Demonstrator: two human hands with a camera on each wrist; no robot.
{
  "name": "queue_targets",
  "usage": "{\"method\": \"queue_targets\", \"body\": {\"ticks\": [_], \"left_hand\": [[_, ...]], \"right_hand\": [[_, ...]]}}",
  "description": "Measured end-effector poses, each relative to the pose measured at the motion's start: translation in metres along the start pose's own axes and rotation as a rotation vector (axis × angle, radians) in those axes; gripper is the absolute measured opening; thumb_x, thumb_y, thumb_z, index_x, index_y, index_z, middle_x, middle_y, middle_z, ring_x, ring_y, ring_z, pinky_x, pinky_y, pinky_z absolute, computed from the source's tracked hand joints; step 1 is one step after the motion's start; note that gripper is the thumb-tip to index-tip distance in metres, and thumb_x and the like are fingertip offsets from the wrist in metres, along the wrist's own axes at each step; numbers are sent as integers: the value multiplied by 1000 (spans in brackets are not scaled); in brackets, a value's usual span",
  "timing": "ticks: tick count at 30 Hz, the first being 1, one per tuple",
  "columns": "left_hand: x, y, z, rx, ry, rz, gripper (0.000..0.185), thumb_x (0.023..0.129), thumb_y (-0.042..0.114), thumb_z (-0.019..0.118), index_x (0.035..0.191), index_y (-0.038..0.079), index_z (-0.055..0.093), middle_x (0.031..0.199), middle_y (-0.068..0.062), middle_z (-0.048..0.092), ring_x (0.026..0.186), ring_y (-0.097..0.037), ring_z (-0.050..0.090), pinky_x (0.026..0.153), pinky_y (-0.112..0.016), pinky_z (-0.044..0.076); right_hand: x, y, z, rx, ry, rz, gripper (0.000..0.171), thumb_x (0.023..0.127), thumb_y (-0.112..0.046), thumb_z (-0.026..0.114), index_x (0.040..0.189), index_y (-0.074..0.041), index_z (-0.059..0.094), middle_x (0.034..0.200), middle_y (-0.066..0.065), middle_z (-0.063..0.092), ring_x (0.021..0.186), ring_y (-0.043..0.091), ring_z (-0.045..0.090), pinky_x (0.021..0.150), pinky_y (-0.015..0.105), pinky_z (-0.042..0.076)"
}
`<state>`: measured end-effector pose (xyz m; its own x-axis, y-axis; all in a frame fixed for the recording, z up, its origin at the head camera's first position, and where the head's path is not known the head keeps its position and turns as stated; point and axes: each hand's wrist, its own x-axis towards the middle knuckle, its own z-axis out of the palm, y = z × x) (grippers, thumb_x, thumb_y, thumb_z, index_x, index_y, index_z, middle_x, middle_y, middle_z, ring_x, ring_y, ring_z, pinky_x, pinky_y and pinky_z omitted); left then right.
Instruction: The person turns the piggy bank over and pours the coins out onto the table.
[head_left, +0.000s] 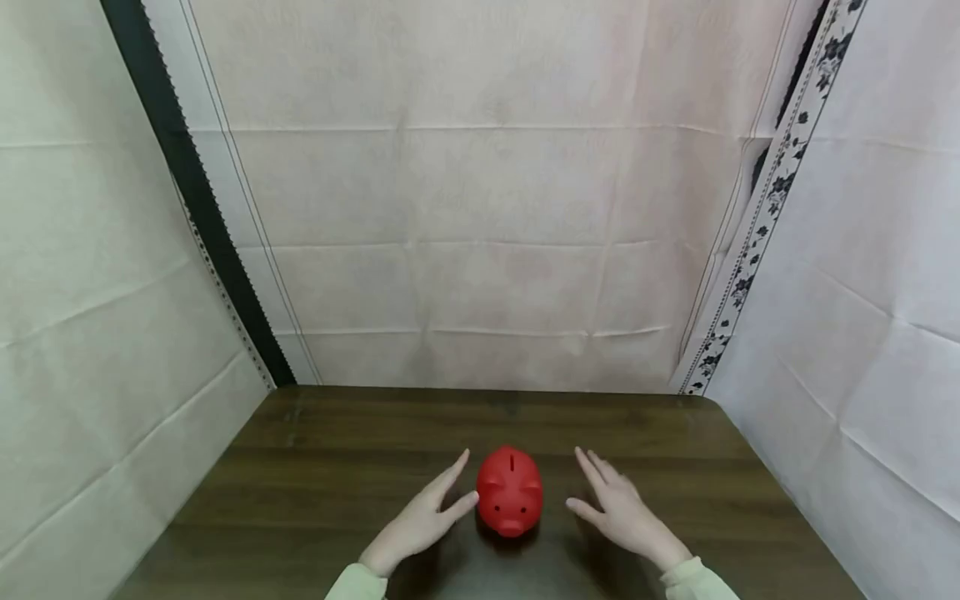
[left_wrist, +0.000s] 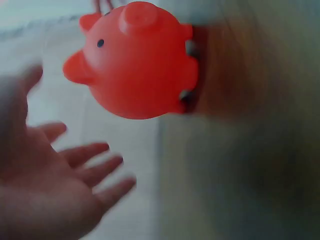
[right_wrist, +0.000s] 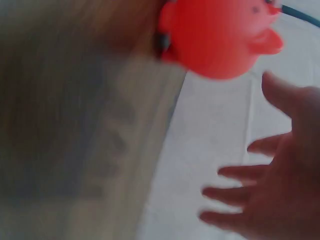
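A red piggy bank [head_left: 510, 492] stands on the dark wooden table [head_left: 315, 467], snout toward me, coin slot on top. My left hand [head_left: 431, 512] lies just left of it with fingers straight and spread, thumb tip close to the pig's side but apart. My right hand [head_left: 615, 504] hovers to the right of it, fingers straight, a clear gap between. The left wrist view shows the piggy bank [left_wrist: 137, 62] beyond my open left hand [left_wrist: 55, 190]. In the blurred right wrist view the piggy bank [right_wrist: 220, 37] sits past my open right hand [right_wrist: 265, 190].
White creased sheets [head_left: 480, 208] hang behind the table and along both sides. A dark strip [head_left: 195, 192] runs down at the back left, and a floral-patterned band [head_left: 757, 250] at the back right. Bare tabletop lies on either side of the pig.
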<state>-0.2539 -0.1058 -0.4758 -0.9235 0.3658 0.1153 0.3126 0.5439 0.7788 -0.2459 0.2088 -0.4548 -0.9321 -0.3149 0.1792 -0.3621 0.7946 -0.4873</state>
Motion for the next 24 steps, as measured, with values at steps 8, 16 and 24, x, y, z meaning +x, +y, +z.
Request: {"method": "queue_targets", "body": {"ticks": [8,16,24], "left_hand": [[19,-27,8,-505,-187,-22,88,90,27,70,157,24,13,159,-22,22,145,-43,25,113,-58,32],[27,-36,13,-582,-232,-19,91,88,17,72,157,21,13,160,-20,21,146,-42,25,112,-56,35],[38,-34,24,-602,-260,-7,91,85,8,72,156,19,16,160,-17,22,146,-40,26,113,-52,35]], "right_hand": [[20,4,21,591,-332,-13,80,97,-30,57,156,-9,8,157,29,21,143,49,25,110,60,33],[26,12,38,769,-392,23,86,96,-25,60,157,-11,1,160,25,16,141,49,28,109,56,37],[32,4,45,791,-389,129,92,92,-31,65,157,-19,0,159,24,15,141,51,25,107,68,30]]}}
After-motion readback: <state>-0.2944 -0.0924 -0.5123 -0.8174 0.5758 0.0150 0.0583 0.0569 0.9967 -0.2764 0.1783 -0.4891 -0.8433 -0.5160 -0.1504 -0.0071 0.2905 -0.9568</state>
